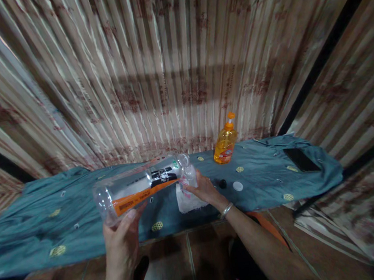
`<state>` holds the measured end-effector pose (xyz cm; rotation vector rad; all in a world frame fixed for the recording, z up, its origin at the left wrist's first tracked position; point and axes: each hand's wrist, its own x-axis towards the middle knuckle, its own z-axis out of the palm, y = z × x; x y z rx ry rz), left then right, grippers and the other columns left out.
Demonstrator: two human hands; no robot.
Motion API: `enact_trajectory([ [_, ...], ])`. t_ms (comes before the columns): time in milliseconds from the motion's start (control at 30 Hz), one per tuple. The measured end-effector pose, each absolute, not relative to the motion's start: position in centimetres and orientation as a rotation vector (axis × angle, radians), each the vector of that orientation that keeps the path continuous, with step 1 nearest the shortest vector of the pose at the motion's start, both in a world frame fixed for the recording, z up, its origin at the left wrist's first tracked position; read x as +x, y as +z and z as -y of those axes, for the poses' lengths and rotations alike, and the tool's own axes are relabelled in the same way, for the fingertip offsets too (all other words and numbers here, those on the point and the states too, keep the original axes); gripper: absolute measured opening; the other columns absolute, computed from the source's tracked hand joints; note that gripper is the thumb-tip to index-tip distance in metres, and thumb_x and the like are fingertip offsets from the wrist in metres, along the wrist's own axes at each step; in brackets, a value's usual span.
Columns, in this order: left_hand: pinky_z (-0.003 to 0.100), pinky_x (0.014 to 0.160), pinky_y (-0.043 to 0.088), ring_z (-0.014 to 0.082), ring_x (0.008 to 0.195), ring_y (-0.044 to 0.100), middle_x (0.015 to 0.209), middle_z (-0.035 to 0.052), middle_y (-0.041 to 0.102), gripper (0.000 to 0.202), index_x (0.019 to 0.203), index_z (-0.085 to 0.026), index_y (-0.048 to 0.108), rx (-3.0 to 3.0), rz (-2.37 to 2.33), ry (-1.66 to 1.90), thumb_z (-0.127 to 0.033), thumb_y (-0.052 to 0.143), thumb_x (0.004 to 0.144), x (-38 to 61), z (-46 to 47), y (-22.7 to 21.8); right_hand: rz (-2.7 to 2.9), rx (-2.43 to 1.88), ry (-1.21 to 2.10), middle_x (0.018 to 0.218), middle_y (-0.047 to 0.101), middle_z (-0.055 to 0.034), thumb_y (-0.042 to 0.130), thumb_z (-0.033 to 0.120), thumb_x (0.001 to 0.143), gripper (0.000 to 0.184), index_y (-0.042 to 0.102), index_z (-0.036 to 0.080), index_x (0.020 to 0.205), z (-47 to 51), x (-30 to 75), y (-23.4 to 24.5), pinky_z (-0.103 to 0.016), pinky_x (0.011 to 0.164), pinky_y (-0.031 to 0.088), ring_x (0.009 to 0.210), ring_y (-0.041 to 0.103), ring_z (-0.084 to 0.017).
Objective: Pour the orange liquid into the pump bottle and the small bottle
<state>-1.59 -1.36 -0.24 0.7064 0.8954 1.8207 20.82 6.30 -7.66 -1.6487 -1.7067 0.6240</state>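
My left hand (122, 235) grips a large clear plastic bottle (139, 193) with an orange and black label near its base. The bottle lies almost level in the air, its neck pointing right and slightly up. My right hand (202, 188) is closed around a small clear plastic container (188, 174), right beside the big bottle's neck. Whether the two touch, I cannot tell. Below them a white cloth (189, 202) lies on the blue-green cover, partly hidden by my right hand. A black cap (222, 183) and a round white lid (238, 186) lie just right of that hand.
A pump bottle of orange-yellow liquid (225, 144) stands toward the back. At the right lies a dark phone (301, 159). The patterned blue-green cloth (80, 220) covers a narrow surface with a pleated curtain (166, 92) behind it. Dark frame bars (317, 56) flank the space.
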Motion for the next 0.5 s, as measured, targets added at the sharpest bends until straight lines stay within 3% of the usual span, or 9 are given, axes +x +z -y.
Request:
enact_trajectory([
  [300,0.041,0.081,0.06,0.0205,0.082,0.068,0.083,0.0003,0.074,0.033,0.074,-0.022,0.073,0.695,-0.888,1.83,-0.024,0.089,0.045,-1.69,1.14,-0.58,1.708,-1.59,0.634,0.114,0.068,-0.0105,0.069,0.041,0.079,0.059,0.047,0.017,0.127,-6.5,21.0,-8.09,-0.039,0.094,0.049,0.11,0.065,-0.029],
  [500,0.039,0.078,0.061,0.0185,0.079,0.068,0.08,-0.0005,0.074,0.038,0.081,-0.022,0.074,0.685,-0.877,1.83,-0.022,0.088,0.046,-1.75,1.2,-0.48,1.708,-1.616,0.617,0.114,0.068,-0.0117,0.07,0.039,0.078,0.062,0.045,0.016,0.13,-6.46,20.93,-7.96,-0.04,0.094,0.049,0.11,0.064,-0.03],
])
